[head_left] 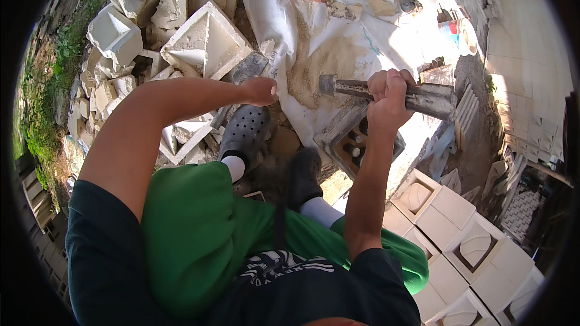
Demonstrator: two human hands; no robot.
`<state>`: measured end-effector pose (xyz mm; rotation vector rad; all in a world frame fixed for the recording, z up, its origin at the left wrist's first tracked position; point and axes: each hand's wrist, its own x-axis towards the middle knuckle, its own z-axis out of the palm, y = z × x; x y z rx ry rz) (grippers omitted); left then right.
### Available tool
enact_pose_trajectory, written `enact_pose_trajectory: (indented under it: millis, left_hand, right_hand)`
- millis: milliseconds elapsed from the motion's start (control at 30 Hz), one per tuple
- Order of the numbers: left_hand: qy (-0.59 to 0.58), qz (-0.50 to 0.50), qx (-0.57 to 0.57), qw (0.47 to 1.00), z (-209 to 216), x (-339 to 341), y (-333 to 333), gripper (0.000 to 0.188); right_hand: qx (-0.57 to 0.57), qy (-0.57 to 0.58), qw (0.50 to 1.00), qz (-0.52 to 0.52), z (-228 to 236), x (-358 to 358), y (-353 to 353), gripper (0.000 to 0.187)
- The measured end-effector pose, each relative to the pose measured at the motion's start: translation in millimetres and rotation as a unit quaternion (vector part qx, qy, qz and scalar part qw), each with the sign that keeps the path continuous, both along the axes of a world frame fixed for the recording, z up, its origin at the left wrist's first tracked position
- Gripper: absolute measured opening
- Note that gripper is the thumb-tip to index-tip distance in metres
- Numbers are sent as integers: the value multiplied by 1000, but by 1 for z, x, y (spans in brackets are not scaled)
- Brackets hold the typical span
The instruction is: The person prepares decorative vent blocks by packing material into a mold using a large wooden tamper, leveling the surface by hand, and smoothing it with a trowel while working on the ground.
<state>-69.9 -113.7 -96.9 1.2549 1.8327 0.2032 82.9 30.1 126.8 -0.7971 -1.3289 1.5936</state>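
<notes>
Two hands are out in front of us, and plenty is hard to read. Our left hand (260, 90), centre frame, curls its fingers against the edge of the white sheet (272, 18); whether they grasp anything we cannot tell, the fingertips being turned away. Our right hand (386, 93), right of centre, is clenched round a mortar-caked metal tool (423, 96) lying crosswise, its blunt end poking left over a sand heap (320, 60). Below that fist sits a dark mould frame (353, 139), half hidden by the forearm; pale lumps show in its cells. At upper right a white bucket (462, 33) lies tilted, contents washed out by glare. A wooden-handled trowel (320, 1) rests on the sheet near the top. Broken white casts (205, 42) pile up at upper left, and hollow white blocks (459, 229) line the lower right. Our green trousers (199, 235) and grey clogs (244, 133) block the ground beneath.
</notes>
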Motion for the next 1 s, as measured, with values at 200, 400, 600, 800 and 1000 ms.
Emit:
enact_pose_trajectory:
  millis: [200,400,600,800,1000]
  left_hand:
    - [-29,22,22,999,0,-3,-5,31]
    - [5,9,10,1000,-3,-8,-9,32]
    - [-13,16,-11,1000,6,-18,-5,33]
    - [0,10,-11,1000,3,-23,-4,31]
    - [12,2,-11,1000,7,-28,1,30]
  right_hand:
    - [12,-4,999,-40,-73,-4,-2,32]
    - [21,-93,995,15,-90,-11,3,29]
    - [-4,-6,1000,-15,-13,-11,2,31]
    - [41,-74,996,3,-101,-10,-3,32]
    - [-15,-36,999,1,-32,-13,-3,31]
